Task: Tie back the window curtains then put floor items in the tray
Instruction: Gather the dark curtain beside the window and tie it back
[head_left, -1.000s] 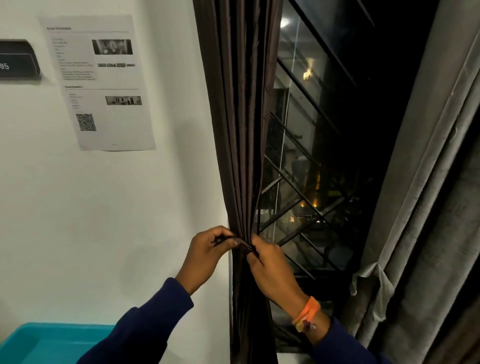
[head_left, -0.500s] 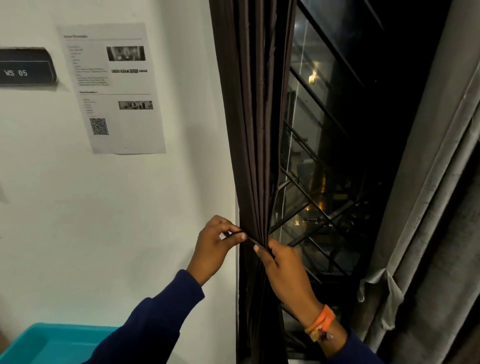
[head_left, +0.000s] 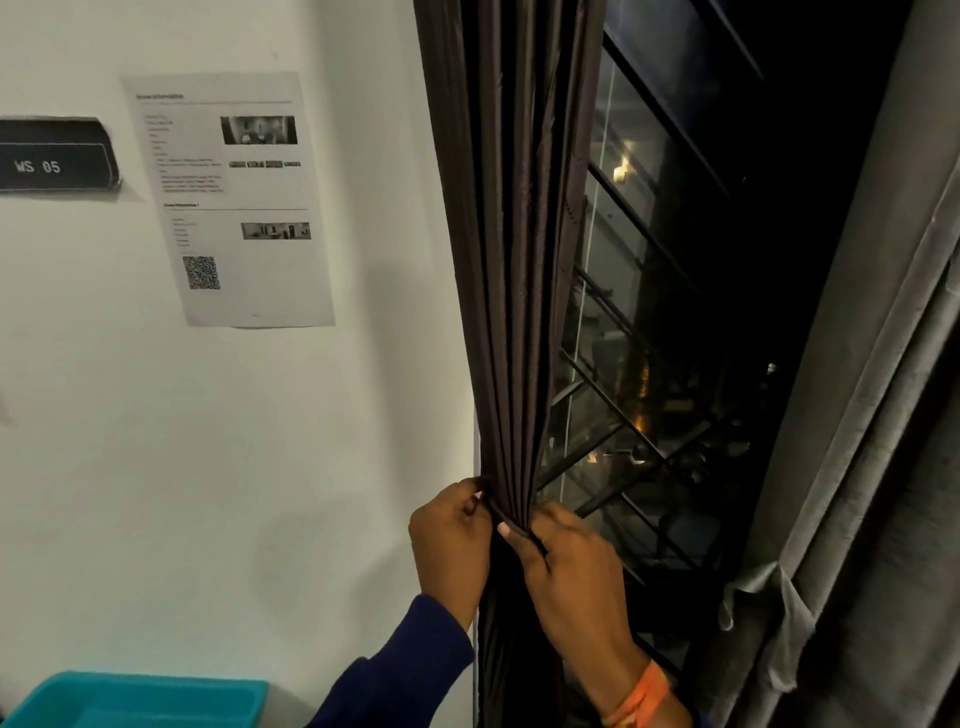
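Observation:
A dark brown curtain (head_left: 511, 260) hangs gathered into tight pleats at the window's left edge. A thin dark tie-back band (head_left: 511, 522) crosses the bunched fabric at hand height. My left hand (head_left: 452, 545) pinches the band's left end against the curtain. My right hand (head_left: 566, 566), with an orange wristband, pinches the band's right end just beside it. A grey curtain (head_left: 862, 467) hangs at the right, held by its own tie (head_left: 763, 597). A teal tray (head_left: 135, 699) shows at the bottom left; its inside is mostly out of view.
A white wall fills the left side, with a printed sheet (head_left: 234, 202) and a dark sign reading WS 05 (head_left: 52, 156). Behind the curtains is a dark window (head_left: 675, 364) with black metal grille bars. The floor is out of view.
The view has shifted, so the curtain and hands sit further right in frame. Both hands have closed in together on the band around the curtain.

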